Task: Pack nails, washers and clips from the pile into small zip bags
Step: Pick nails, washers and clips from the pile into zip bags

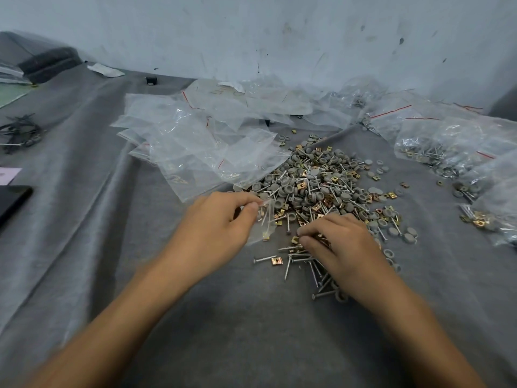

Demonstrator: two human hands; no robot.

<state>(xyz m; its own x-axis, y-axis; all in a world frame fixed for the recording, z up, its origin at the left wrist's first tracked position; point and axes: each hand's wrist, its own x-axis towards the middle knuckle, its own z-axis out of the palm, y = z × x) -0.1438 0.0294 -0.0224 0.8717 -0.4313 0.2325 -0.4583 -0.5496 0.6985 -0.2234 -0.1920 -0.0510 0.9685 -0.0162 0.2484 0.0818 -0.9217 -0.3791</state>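
Pinching zip bag by its mouth in left hand, hung lengthwise 12-to-6 o'clock; curling right hand over nails at 6 o'clock edge of pile, grip unclear.

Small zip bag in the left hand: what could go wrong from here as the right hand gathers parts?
1. The left hand pinches the small zip bag only at its top edge, with nails already inside; their points might pierce the plastic.
2. The right hand works fingers-down among loose nails; a prick seems possible.
3. The empty bags overlap the pile, so parts could hide beneath them.
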